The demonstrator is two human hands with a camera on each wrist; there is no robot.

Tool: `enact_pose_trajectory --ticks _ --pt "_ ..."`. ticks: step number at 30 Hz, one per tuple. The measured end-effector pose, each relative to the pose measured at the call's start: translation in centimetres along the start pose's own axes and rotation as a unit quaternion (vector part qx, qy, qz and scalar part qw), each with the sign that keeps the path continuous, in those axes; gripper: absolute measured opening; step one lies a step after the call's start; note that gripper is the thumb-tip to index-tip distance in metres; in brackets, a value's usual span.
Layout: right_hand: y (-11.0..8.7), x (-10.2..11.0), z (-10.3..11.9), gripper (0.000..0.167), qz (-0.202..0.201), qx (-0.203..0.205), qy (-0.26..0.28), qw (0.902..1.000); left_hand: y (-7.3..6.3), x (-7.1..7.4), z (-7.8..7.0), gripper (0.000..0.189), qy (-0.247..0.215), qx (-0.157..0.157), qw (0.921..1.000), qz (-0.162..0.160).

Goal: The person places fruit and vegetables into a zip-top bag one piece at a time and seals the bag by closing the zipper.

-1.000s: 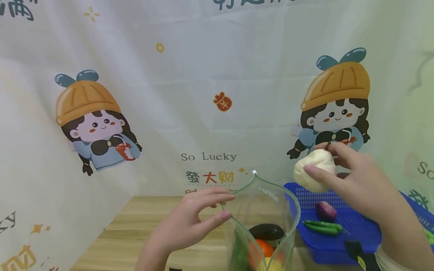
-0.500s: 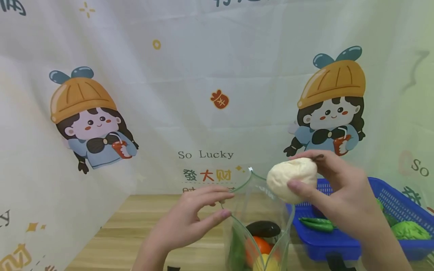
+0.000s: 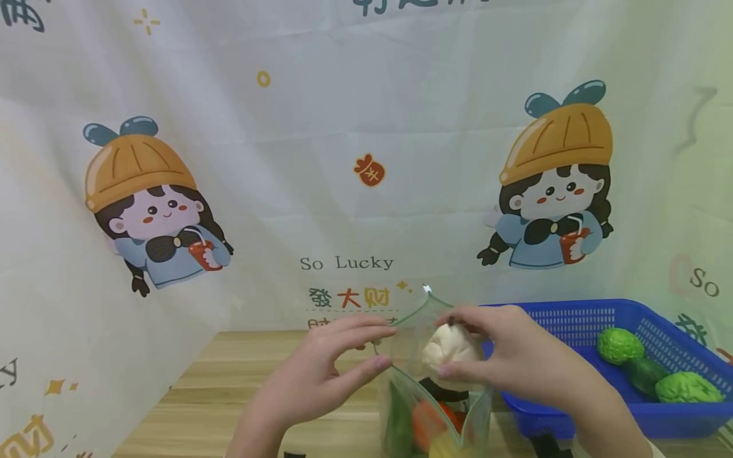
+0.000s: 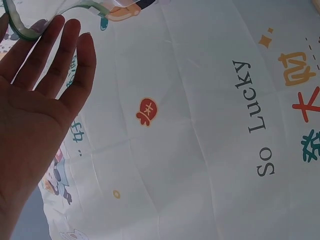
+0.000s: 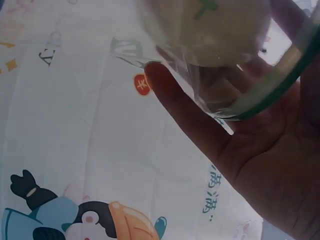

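My right hand (image 3: 504,353) grips a white, lumpy, garlic-like bulb (image 3: 449,350) with a dark stem, at the mouth of a clear, green-rimmed zip bag (image 3: 483,413). The right wrist view shows the bulb (image 5: 235,30) through the plastic. My left hand (image 3: 326,369) touches the bag's left rim with its fingers fairly straight and the thumb apart. The left wrist view has the green rim (image 4: 95,6) at the fingertips. Inside the bag are a dark eggplant (image 3: 443,389), a long green vegetable (image 3: 399,420), a red-orange one (image 3: 426,423) and a yellow one (image 3: 449,446).
A blue basket (image 3: 572,423) stands to the right, with two bumpy light-green vegetables (image 3: 620,345) and a smooth dark-green one (image 3: 642,375). My right forearm hides its left part. The wooden table (image 3: 229,394) reaches back to a printed cloth (image 3: 286,191).
My right hand has carried the white bulb left and down, from above the basket to the bag's mouth. The left hand stays at the bag's rim.
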State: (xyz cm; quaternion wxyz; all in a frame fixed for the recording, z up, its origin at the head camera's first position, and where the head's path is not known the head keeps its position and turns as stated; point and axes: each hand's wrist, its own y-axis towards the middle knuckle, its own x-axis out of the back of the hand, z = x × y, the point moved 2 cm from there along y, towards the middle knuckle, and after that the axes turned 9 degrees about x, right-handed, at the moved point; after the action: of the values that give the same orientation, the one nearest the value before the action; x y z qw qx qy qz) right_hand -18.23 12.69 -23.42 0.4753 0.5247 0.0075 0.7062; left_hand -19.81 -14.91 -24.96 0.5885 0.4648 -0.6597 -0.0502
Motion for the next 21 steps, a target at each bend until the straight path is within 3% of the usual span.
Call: enact_pose_trajectory --ticks 4,10,15,18,21 --pt "0.7 -1.0 -0.4 0.051 0.060 -0.001 -0.044 0.9972 -0.1 -0.1 -0.1 0.036 -0.004 0.007 1.0000 -0.001" --pt "1.2 -1.6 -0.4 0.055 0.052 0.020 -0.103 0.9932 -0.3 0.0 0.0 0.035 -0.006 0.008 0.9999 -0.008" --pt "0.8 -1.1 -0.5 0.042 0.069 0.024 -0.113 0.9909 -0.3 0.3 0.1 0.035 -0.007 0.007 0.9999 -0.002" --pt "0.3 -0.6 -0.7 0.041 0.084 0.020 -0.100 0.9912 -0.2 0.5 0.0 0.035 -0.003 0.007 1.0000 0.000" --pt "-0.1 -0.4 -0.9 0.028 0.108 0.017 -0.075 0.9911 -0.2 0.5 0.0 0.034 0.000 0.011 0.9999 0.004"
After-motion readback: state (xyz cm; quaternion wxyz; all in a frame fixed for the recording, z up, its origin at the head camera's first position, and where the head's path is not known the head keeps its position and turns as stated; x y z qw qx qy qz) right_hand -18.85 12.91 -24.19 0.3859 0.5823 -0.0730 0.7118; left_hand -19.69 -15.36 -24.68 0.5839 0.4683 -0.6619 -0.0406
